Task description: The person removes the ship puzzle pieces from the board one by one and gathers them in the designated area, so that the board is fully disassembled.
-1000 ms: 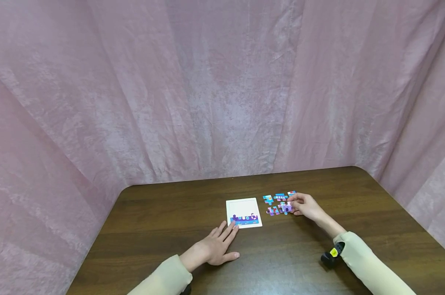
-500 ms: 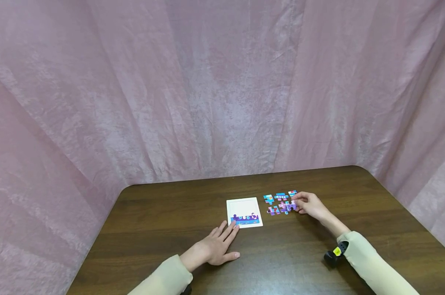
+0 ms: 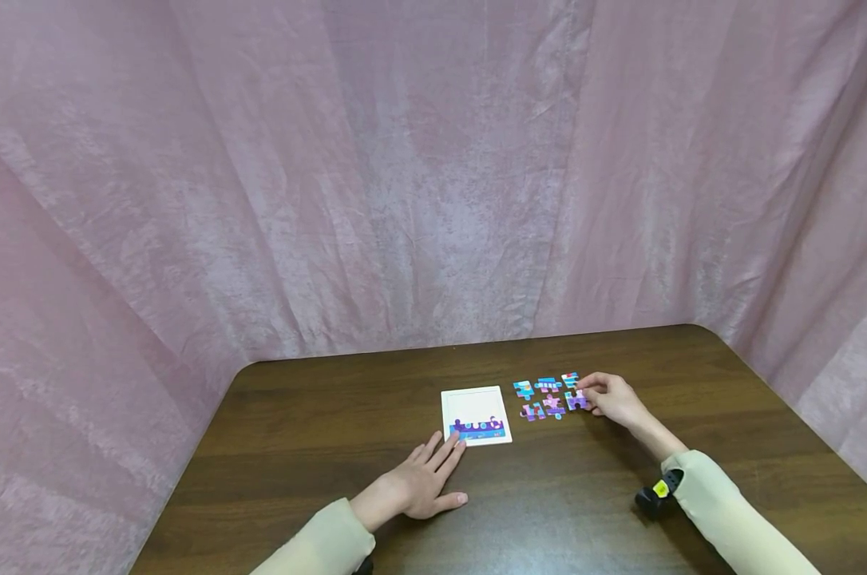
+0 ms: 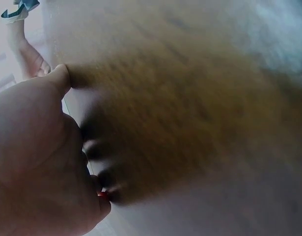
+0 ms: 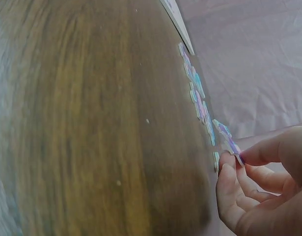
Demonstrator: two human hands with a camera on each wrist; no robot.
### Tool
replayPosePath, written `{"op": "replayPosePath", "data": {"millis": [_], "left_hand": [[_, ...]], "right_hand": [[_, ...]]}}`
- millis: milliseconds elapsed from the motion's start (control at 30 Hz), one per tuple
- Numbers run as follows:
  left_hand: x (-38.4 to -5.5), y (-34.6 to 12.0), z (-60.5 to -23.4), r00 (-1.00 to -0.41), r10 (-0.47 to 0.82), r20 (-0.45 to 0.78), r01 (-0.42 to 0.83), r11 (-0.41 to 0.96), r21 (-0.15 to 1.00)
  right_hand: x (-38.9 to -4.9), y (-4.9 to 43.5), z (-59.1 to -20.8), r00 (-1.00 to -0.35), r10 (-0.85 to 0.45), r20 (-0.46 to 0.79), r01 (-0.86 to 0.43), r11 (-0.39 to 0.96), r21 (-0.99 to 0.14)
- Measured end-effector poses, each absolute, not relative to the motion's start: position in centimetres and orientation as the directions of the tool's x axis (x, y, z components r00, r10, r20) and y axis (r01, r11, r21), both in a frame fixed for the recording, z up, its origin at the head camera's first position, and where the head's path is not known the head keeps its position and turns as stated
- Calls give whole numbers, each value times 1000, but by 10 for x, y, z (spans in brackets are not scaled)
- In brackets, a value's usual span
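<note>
My right hand [image 3: 615, 399] pinches a purple jigsaw puzzle piece [image 3: 575, 401] by its right edge. In the right wrist view that puzzle piece [image 5: 226, 137] is tilted up between thumb and fingers, apart from the pieces on the table. My left hand [image 3: 421, 481] lies flat with fingers spread, its fingertips on the lower left corner of a white puzzle board [image 3: 473, 401]. Along the board's bottom runs a fitted blue and purple strip of picture; the part above it is plain white. The left wrist view shows mostly palm and blurred table.
Several loose puzzle pieces lie right of the board, among them a blue one [image 3: 523, 389], a pink and purple one [image 3: 553, 406] and a striped one [image 3: 570, 380]. The brown wooden table [image 3: 333, 415] ends at a pink curtain [image 3: 433, 200] behind and at the sides.
My right hand has drawn the purple puzzle piece to the right, away from the pink and purple piece beside it. My left hand and the board have stayed nearly still.
</note>
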State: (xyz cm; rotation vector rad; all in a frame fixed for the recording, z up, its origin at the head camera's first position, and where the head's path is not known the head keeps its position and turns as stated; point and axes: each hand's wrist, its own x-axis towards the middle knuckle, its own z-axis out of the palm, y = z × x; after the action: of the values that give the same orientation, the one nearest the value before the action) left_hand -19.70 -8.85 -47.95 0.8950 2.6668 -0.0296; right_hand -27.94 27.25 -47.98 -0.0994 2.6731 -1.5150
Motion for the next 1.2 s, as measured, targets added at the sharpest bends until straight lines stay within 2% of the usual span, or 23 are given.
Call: {"op": "replayPosePath", "data": {"millis": [367,567,867,1200], "left_hand": [[-205,-91,-498,-761,581,-289,591,804,63],[-205,-90,-497,-762,579,-291,591,805,54],[-200,-89,-486,-759,567,-320,582,811,59],[-205,-91,-497,-762,595,-256,605,795,50]], "right_hand": [[-282,280,-484,-999,-37,1,-23,617,-786],[-282,280,-483,-999,-16,27,-31,667,-745],[-281,278,-483,-999,-14,33,-34,689,-724],[-280,264,-478,-996,-18,86,-74,706,-704]]}}
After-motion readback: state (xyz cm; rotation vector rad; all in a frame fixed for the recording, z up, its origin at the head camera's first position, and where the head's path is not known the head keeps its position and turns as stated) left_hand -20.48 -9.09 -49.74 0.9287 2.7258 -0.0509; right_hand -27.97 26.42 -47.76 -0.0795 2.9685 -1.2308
